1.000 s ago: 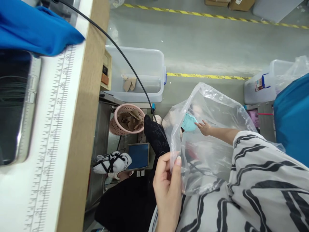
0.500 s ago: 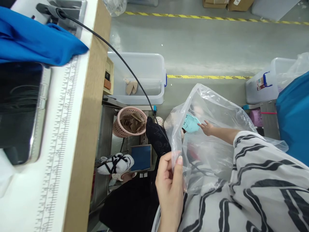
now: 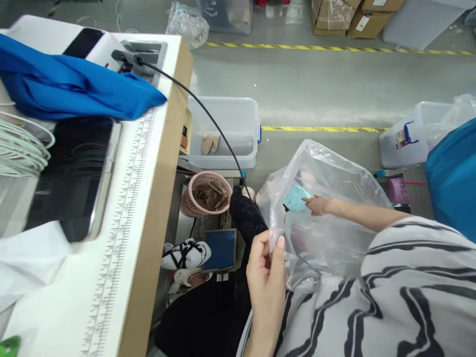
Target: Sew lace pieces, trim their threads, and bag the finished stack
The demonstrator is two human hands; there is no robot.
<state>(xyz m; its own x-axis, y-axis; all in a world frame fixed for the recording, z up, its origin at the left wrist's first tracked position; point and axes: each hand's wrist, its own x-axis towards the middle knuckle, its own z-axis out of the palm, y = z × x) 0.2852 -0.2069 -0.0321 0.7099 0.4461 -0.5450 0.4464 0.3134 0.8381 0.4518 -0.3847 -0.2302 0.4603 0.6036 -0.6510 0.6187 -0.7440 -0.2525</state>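
My left hand (image 3: 267, 277) pinches the rim of a large clear plastic bag (image 3: 340, 161) between thumb and fingers. The bag gapes wide over my lap. My right hand (image 3: 317, 204) is at the bag's mouth, fingers stretched toward a light-blue packet (image 3: 296, 198) with dark print. Its fingertips are at the packet's right edge; whether they press on it is unclear. Other contents of the bag show only as pale and reddish blurs through the plastic.
On the left, the white table (image 3: 48, 292) carries a printed ruler, a phone-like black device (image 3: 74, 173), blue cloth (image 3: 85, 89) and coiled cable (image 3: 22, 144). A black cord (image 3: 208, 114) hangs off it. Below stand a pink basket (image 3: 193, 201) of cardboard scraps and a clear bin (image 3: 223, 161).
The view has shifted, showing more of the table on the left. My right hand's fingers are less spread, still beside the packet. My left hand keeps its pinch on the bag.
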